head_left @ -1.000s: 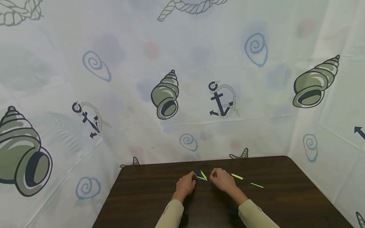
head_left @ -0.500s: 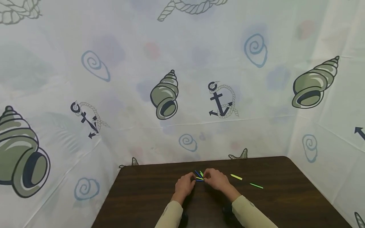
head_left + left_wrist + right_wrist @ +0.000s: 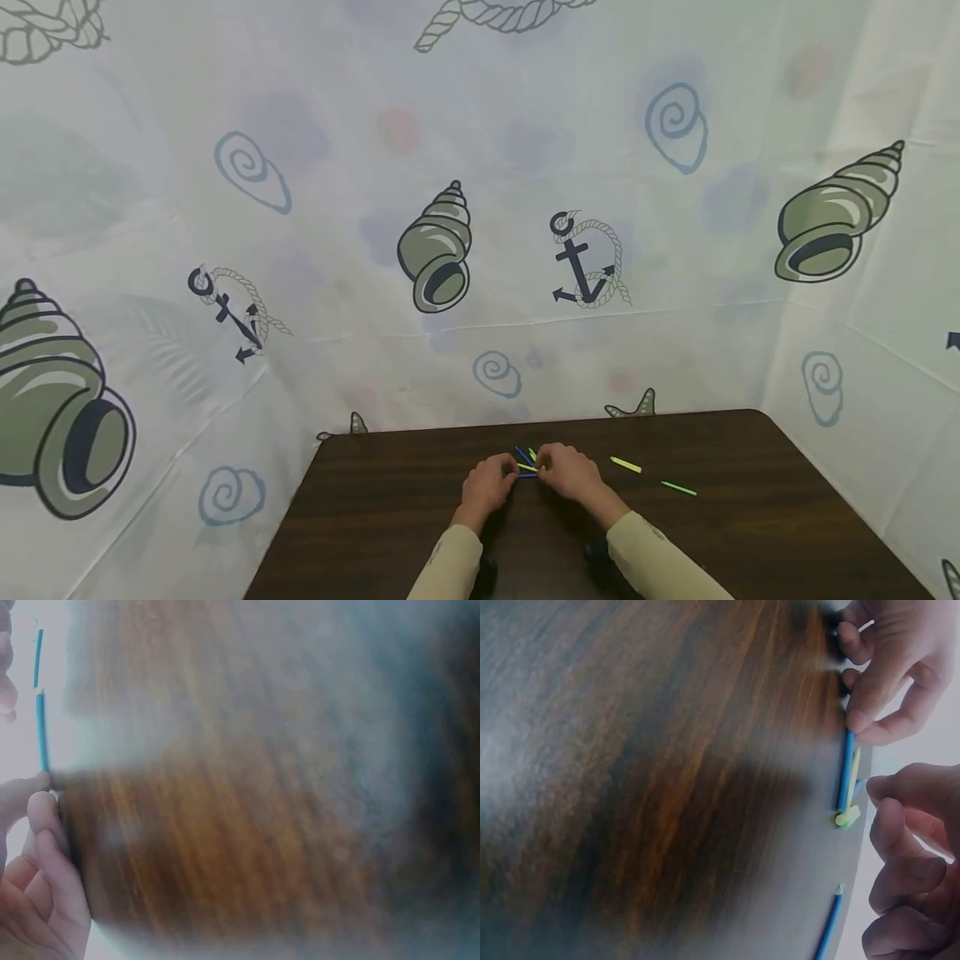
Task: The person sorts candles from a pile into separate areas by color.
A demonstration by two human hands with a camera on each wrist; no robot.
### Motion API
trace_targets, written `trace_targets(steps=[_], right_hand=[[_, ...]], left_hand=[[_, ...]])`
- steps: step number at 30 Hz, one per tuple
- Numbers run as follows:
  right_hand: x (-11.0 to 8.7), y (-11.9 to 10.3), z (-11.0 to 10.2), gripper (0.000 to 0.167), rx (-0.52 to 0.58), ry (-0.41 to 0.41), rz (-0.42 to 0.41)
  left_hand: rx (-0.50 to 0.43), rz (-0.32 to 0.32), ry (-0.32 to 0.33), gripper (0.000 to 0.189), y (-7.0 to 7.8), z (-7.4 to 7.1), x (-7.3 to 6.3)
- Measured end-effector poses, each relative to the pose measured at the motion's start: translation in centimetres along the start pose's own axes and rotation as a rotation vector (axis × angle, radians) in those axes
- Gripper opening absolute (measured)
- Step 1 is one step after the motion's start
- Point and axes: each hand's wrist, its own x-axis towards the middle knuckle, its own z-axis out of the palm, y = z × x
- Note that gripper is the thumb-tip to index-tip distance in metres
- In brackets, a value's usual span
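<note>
Thin blue and yellow-green sticks lie bunched between the two hands on a dark table. My left hand (image 3: pixel 487 490) pinches the near end of a blue stick (image 3: pixel 846 772), with a yellow stick (image 3: pixel 855 766) close behind it. Opposite, my right hand (image 3: pixel 572 473) has bent fingers at the far ends of the bunch. Its thumb and index fingertips are close together beside a short visible bit of blue; whether they grip it is unclear. In the head view, the right hand hides part of the sticks. Another blue stick (image 3: pixel 829 926) with a pale tip lies apart in the right wrist view.
To the right of the hands, a thicker yellow stick (image 3: pixel 626 464) and a thin green stick (image 3: pixel 678 488) lie on the brown table (image 3: pixel 780 517). A white curtain (image 3: pixel 525 350) printed with shells and anchors hangs around the table's back and sides.
My right hand has moved left from beside the sticks to their ends, covering part of them. The left hand stays nearly in place. The head view has shifted slightly.
</note>
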Motion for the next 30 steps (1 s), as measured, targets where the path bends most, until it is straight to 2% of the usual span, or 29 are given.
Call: trace_targets(steps=[8,15,22,30], right_hand=[[-0.2,0.2,0.4,0.006,-0.042,-0.021,0.019],[-0.1,0.0,0.0,0.005,-0.032,0.027,-0.02],[-0.2,0.3,0.4,0.006,-0.054,0.016,-0.051],[-0.5,0.5,0.5,0.006,-0.072,0.027,-0.08]], left_hand=[[-0.011,-0.019,-0.037,0.009,-0.2,0.1,0.3],[-0.021,-0.013,-0.058,0.007,0.0,-0.6,0.4],[-0.055,0.007,-0.094,0.007,0.0,-1.2,0.2],[-0.064,0.021,-0.103,0.007,-0.2,-1.1,-0.1]])
